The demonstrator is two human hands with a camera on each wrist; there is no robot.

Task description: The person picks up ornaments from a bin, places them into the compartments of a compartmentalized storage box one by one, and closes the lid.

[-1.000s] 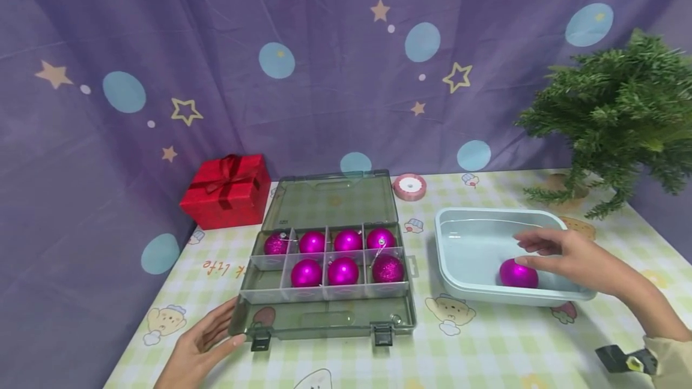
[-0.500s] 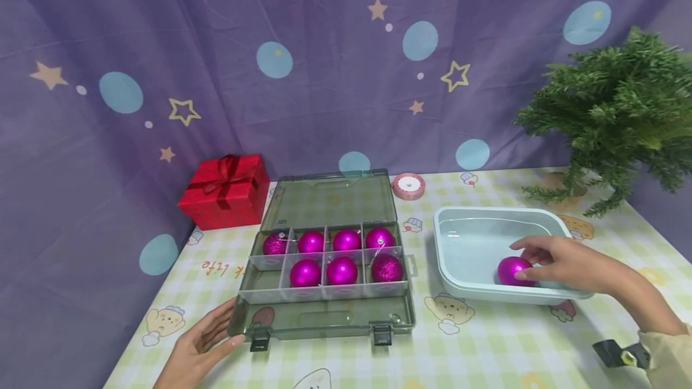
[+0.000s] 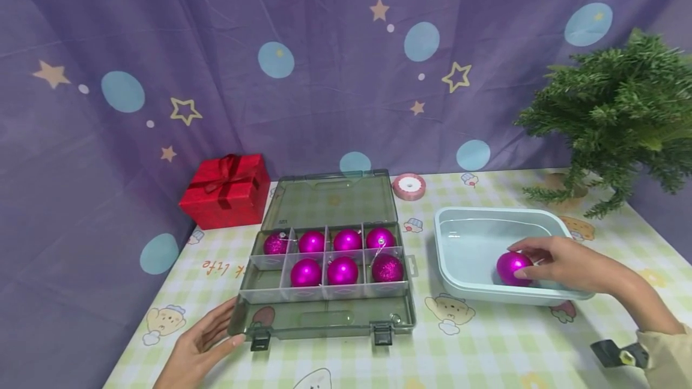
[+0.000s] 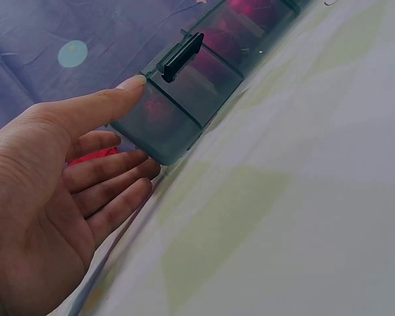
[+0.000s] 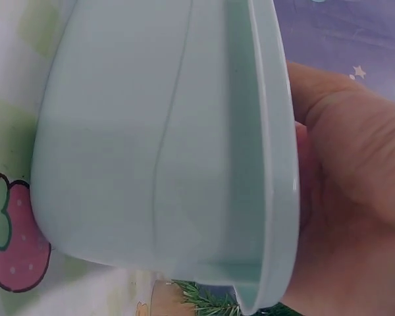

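Observation:
My right hand (image 3: pixel 573 263) pinches a shiny magenta Christmas bauble (image 3: pixel 510 268) between thumb and fingers, inside the pale blue plastic basin (image 3: pixel 449 275). From the right wrist, the basin's outer wall (image 5: pixel 138 145) hides the bauble and my fingertips. A see-through grey compartment box (image 3: pixel 330 296) lies with its lid (image 3: pixel 337 200) raised back. Magenta baubles (image 3: pixel 343 271), some smooth and some glittery, sit one to a compartment; the front-left compartment (image 3: pixel 263 278) holds none. My left hand (image 3: pixel 202 341) rests at the box's front-left corner, thumb in front and fingers loosely extended along its side.
Behind the box to the left stands a red gift box (image 3: pixel 226 194) with a bow. A pink ribbon roll (image 3: pixel 409 186) lies behind, right of the lid. An artificial Christmas tree (image 3: pixel 616 113) overhangs the back right. A purple curtain (image 3: pixel 324 107) closes the back.
My right hand has come down onto the bauble in the basin, taken hold of it and lifted it slightly. My left hand has stayed at the box corner.

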